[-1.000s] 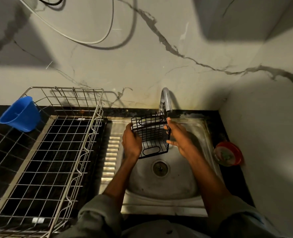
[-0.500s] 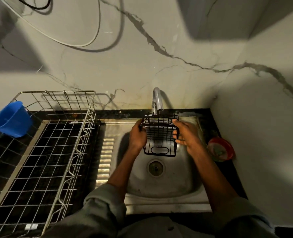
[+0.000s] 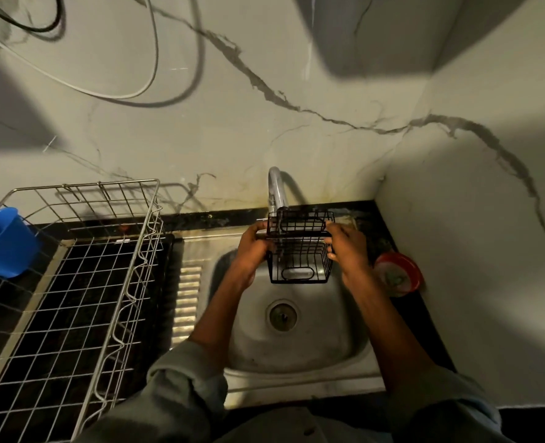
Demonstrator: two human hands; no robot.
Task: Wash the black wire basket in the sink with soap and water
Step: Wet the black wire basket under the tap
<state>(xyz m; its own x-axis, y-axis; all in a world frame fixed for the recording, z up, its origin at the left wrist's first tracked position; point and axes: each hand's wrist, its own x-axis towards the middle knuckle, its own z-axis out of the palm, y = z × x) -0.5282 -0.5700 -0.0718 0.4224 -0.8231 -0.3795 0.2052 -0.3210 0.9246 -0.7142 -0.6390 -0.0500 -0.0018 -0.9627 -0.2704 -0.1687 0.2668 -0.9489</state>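
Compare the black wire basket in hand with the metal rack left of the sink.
The black wire basket is small and dark; the metal rack is far larger and silver. The basket is held over the sink under the tap by the left hand and right hand; the rack rests on the counter. Both are open wire grids.

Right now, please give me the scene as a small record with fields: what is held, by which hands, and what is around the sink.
held item: black wire basket, under the tap, above the sink
left hand: grips the basket's left side
right hand: holds the basket's right side
water flow: cannot tell
left of sink: metal dish rack with a blue cup
right of sink: red round container on the counter
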